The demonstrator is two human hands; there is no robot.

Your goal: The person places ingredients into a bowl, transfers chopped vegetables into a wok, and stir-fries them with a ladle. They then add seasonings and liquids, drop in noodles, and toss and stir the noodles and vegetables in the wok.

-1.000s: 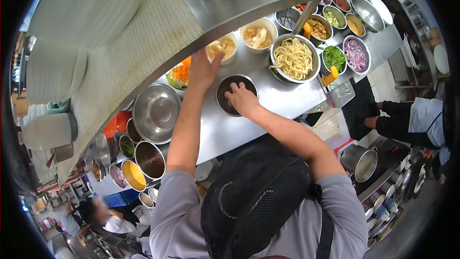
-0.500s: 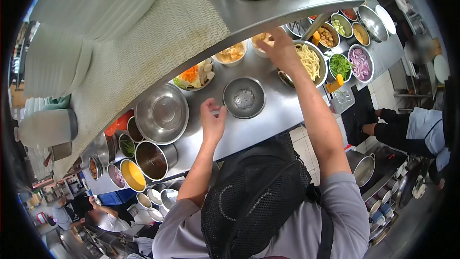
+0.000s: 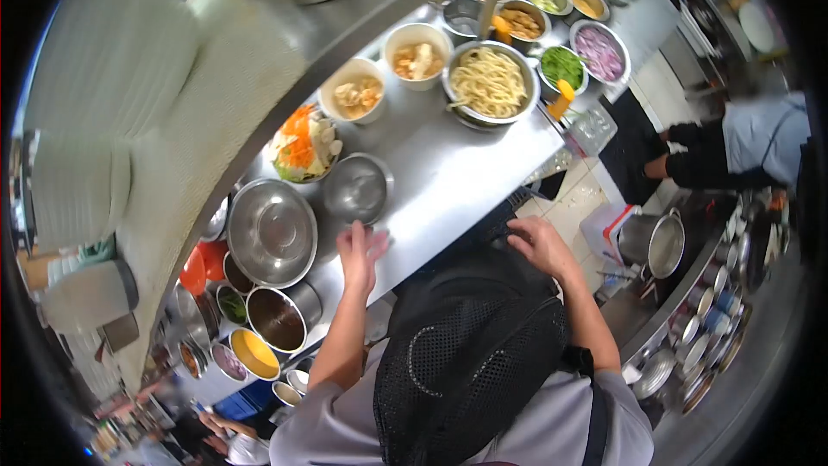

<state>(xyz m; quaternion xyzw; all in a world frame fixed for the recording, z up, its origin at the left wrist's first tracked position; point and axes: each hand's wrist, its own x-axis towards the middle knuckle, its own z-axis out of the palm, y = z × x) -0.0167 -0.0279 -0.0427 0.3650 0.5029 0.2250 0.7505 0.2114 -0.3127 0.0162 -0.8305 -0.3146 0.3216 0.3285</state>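
My left hand (image 3: 360, 255) is over the near edge of the steel counter, its fingers spread and a little blurred, just below a small metal bowl (image 3: 358, 189). Nothing shows in it. My right hand (image 3: 542, 246) hangs off the counter's front edge beside the black mesh bag, with fingers loosely bent and apart and nothing visible in them. Beyond the small bowl stand a bowl of carrot and other vegetables (image 3: 301, 145) and two white tubs of pale food, the nearer one (image 3: 356, 97) and the farther one (image 3: 418, 60). A metal bowl holds thick noodles (image 3: 488, 82).
A large steel bowl (image 3: 272, 233) lies left of the small one, near pots of dark sauce (image 3: 276, 319) and yellow liquid (image 3: 255, 355). Red onion (image 3: 598, 52) and chopped greens (image 3: 561, 67) stand at the right. A shelf overhangs the counter. Another person (image 3: 763, 138) stands at the right.
My right hand has pulled back from the tubs to the counter's front edge. The small bowl now sits further left, against the vegetable bowl. My left hand's fingers have spread, and the view has shifted.
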